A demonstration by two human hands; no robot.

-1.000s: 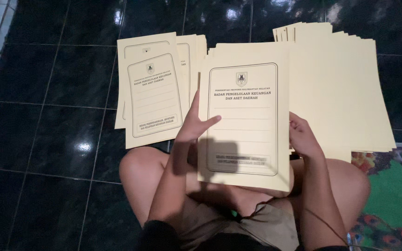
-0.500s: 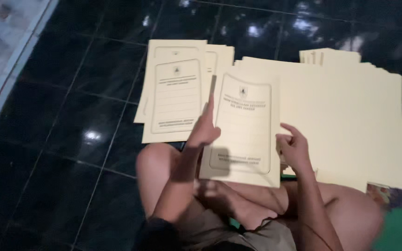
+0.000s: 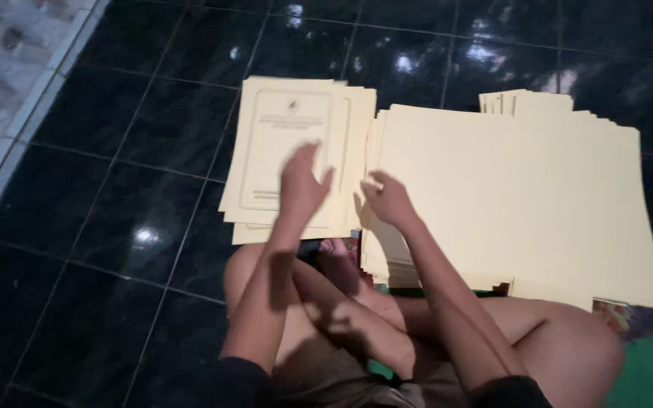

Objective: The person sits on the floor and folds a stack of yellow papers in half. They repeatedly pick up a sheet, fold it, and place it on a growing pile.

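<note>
A pile of folded pale-yellow folders (image 3: 281, 143) with a printed frame on the cover lies on the dark tiled floor. My left hand (image 3: 301, 183) rests flat on the top folder, fingers spread. To the right lies a larger stack of unfolded yellow sheets (image 3: 523, 196), blank side up. My right hand (image 3: 387, 198) sits at that stack's left edge, fingers bent and touching the sheets' edges. Whether it pinches a sheet is unclear. Neither hand lifts anything.
Glossy black floor tiles (image 3: 100, 249) extend to the left and front. A pale patterned strip (image 3: 9, 83) runs along the upper left. My bare crossed legs (image 3: 357, 317) are below the piles. A green patterned mat (image 3: 644, 355) shows at the lower right.
The folder both hands held up over my lap now lies on top of the left pile. My left hand followed it down; my right hand moved to the big stack's edge.
</note>
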